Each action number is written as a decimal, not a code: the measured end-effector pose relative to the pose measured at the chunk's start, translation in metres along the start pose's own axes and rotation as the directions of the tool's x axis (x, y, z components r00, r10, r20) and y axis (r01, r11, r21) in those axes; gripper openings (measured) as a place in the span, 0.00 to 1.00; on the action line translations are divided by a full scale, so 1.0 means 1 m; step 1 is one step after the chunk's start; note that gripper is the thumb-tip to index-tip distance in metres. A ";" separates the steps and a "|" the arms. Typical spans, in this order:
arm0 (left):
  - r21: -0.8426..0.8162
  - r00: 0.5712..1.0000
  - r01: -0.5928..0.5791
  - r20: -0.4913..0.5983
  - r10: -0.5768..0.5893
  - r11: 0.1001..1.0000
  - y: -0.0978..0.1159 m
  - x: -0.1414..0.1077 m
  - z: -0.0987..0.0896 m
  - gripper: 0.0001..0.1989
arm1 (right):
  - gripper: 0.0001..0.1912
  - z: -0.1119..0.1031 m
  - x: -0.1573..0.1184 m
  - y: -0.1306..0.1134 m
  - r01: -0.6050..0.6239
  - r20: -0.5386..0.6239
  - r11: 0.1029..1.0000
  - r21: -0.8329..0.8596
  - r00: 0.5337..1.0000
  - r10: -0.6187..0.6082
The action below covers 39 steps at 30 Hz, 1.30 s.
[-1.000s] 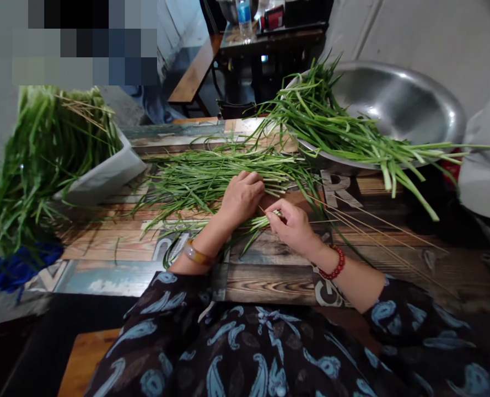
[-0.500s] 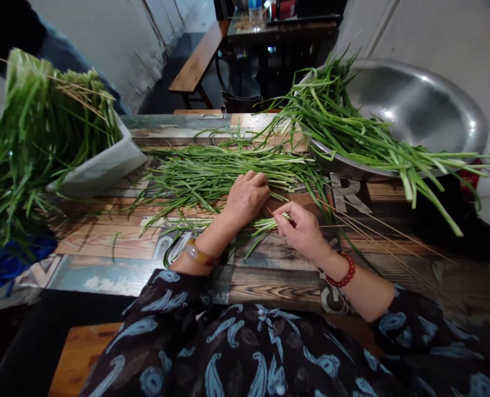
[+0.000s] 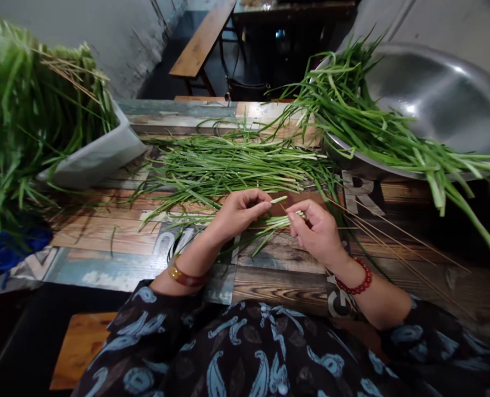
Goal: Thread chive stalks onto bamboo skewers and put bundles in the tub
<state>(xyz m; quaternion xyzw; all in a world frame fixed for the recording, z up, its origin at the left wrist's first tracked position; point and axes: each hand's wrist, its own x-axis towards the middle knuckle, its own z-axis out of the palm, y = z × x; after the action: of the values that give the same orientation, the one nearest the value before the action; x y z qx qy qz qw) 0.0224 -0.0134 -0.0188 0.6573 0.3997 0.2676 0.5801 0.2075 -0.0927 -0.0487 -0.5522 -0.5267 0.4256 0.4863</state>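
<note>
My left hand (image 3: pixel 245 212) is closed in a pinch on a green stalk (image 3: pixel 278 199) whose pale end sticks out to the right. Close by on the right, my right hand (image 3: pixel 314 227) is closed around a thin skewer, its tip pointing up and left, with several pale stalk ends (image 3: pixel 284 221) at its fingertips. The two hands are apart. Just beyond them a loose layer of green stalks (image 3: pixel 228 165) lies across the table, pale ends mostly to the right.
A white container (image 3: pixel 100 151) heaped with skewered greens stands at the left, blue material (image 3: pixel 15 248) below it. A steel basin (image 3: pixel 443 94) with long greens (image 3: pixel 369 121) over its rim is at the right. Thin skewers (image 3: pixel 402 248) lie on the patterned table (image 3: pixel 286 281).
My left hand has lifted from the stalk layer and turned, now with one stalk between its fingers. My right hand keeps its grip. The view has shifted slightly.
</note>
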 end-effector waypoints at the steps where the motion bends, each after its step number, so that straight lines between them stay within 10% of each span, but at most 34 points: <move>1: -0.023 1.000 0.018 0.007 -0.018 1.000 -0.001 0.000 0.001 0.16 | 0.09 0.000 0.000 0.000 -0.007 0.007 1.000 0.002 1.000 0.007; 17: -0.082 0.999 -0.039 -0.032 0.036 0.996 0.001 -0.004 0.005 0.13 | 0.10 0.001 -0.001 0.004 0.005 -0.003 0.995 -0.101 1.000 -0.005; 25: 0.241 0.931 -0.307 -0.122 0.343 0.921 -0.002 -0.002 0.006 0.08 | 0.10 0.002 -0.001 -0.001 0.021 -0.029 0.999 -0.039 0.999 -0.022; 39: 0.401 0.890 -0.388 -0.071 0.450 0.830 -0.006 -0.002 0.011 0.08 | 0.13 0.003 0.006 -0.002 -0.010 0.034 1.000 -0.018 0.999 0.011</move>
<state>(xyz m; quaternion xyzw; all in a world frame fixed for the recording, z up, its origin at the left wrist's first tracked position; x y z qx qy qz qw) 0.0290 -0.0214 -0.0263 0.8038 0.3349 0.3595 0.3354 0.2048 -0.0868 -0.0466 -0.5519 -0.5359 0.4329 0.4699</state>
